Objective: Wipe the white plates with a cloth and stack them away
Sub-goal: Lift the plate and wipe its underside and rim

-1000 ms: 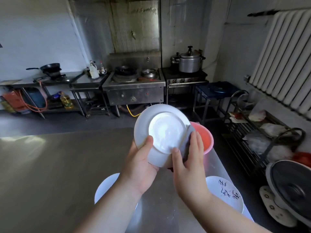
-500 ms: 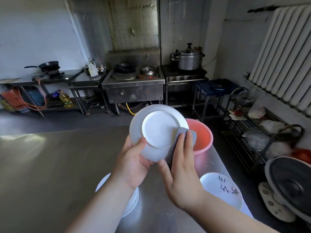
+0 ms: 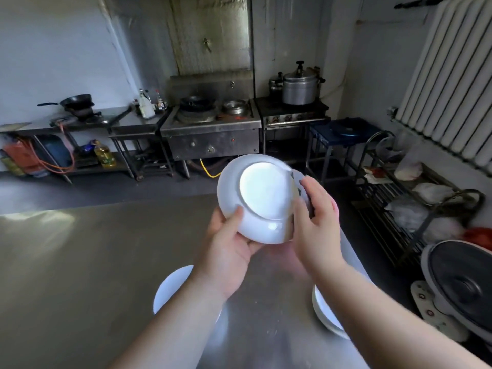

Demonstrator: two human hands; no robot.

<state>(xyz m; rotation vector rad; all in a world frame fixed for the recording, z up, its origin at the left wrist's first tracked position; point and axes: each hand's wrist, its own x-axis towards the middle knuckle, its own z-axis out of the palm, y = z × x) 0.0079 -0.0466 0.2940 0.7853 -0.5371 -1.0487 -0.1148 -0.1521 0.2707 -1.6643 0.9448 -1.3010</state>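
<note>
I hold a white plate (image 3: 259, 198) up over the steel table, its underside facing me. My left hand (image 3: 229, 249) grips its lower left rim, thumb on the underside. My right hand (image 3: 316, 225) wraps the plate's right rim and pinches a grey cloth (image 3: 299, 189) against it; only a sliver of the cloth shows past my fingers. On the table below, one stack of white plates (image 3: 170, 286) lies partly under my left forearm. A second stack of white plates (image 3: 326, 315) sits under my right forearm near the table's right edge.
The steel table (image 3: 80, 262) spreads out to the left. Beyond it stand a wok stove (image 3: 213, 129), a pressure cooker (image 3: 300, 86) and a blue stool (image 3: 343, 131). At the right are a wire rack (image 3: 426, 203), a radiator (image 3: 452, 75) and a floor fan (image 3: 466, 291).
My right hand slid with the cloth from the plate's lower right face up to its right rim. The cloth is now mostly hidden, and the pink basin is no longer visible behind the plate.
</note>
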